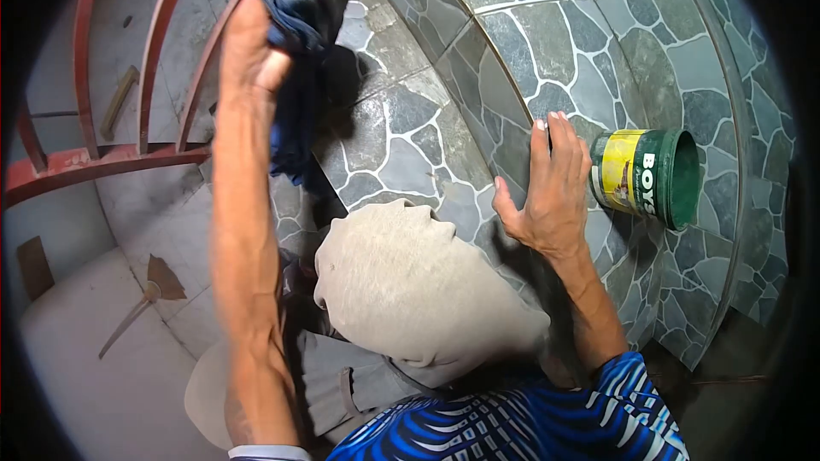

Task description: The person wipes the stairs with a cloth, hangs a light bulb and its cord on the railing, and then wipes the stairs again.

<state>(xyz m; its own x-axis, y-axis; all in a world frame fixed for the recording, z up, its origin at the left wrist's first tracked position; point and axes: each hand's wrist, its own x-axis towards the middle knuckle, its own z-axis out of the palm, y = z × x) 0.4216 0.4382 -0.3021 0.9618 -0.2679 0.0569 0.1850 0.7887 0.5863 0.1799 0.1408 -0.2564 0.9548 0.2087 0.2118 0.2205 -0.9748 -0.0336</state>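
Note:
My left hand (254,44) is closed around a dark blue cloth (299,21), a bunched rag whose lower end hangs over the stone-patterned tiles. The hand sits close beside a red metal bar, and part of the cloth is hidden by my fingers. My right hand (553,192) holds nothing; its fingers are stretched out with the thumb apart, and it rests at the edge of a tiled step (530,34). Just right of it, a green paint can (636,172) with a yellow label stands on the tiles, its mouth facing right in this view.
Curved red railing bars (158,47) run along the upper left. Beyond them, a piece of wood (120,102) and a brown scrap on a stick (162,282) lie lower down. My beige-clad knee (401,277) is bent between my arms. A metal trim strip (730,94) borders the step at right.

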